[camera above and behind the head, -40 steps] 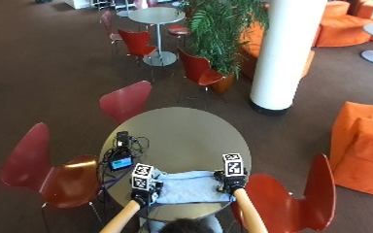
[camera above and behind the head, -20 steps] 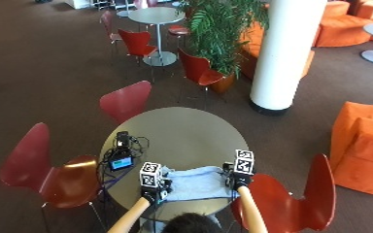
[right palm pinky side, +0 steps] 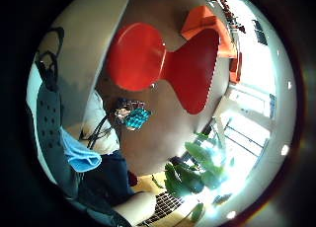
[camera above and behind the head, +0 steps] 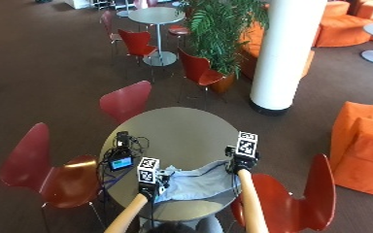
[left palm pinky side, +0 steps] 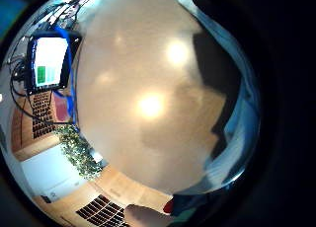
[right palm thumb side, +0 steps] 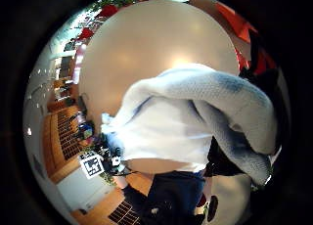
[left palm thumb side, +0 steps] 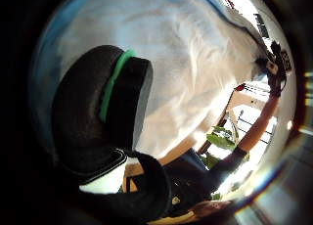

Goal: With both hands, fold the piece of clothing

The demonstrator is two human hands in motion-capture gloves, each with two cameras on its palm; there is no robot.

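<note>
A light blue garment [camera above and behind the head: 196, 184] lies bunched at the near edge of the round table [camera above and behind the head: 174, 126], sagging between my two hands. My left hand [camera above and behind the head: 152, 190] holds its left end; in the left thumb side palm view the thumb [left palm thumb side: 107, 102] curls over the pale cloth [left palm thumb side: 195, 63]. My right hand [camera above and behind the head: 240, 165] grips the right end, a little farther up the table. The right thumb side palm view shows the gathered cloth [right palm thumb side: 195, 117] close to that palm, above the tabletop [right palm thumb side: 146, 39].
A small device with a lit screen [camera above and behind the head: 120, 160] and tangled cables sits at the table's left edge, near my left hand. Red chairs stand at the left [camera above and behind the head: 38, 165], right [camera above and behind the head: 290, 199] and far side [camera above and behind the head: 127, 99]. The far half of the table is bare.
Both hands have come up from the flat garment, the right one moving farther up the table. The cloth, spread flat before, now hangs bunched between them.
</note>
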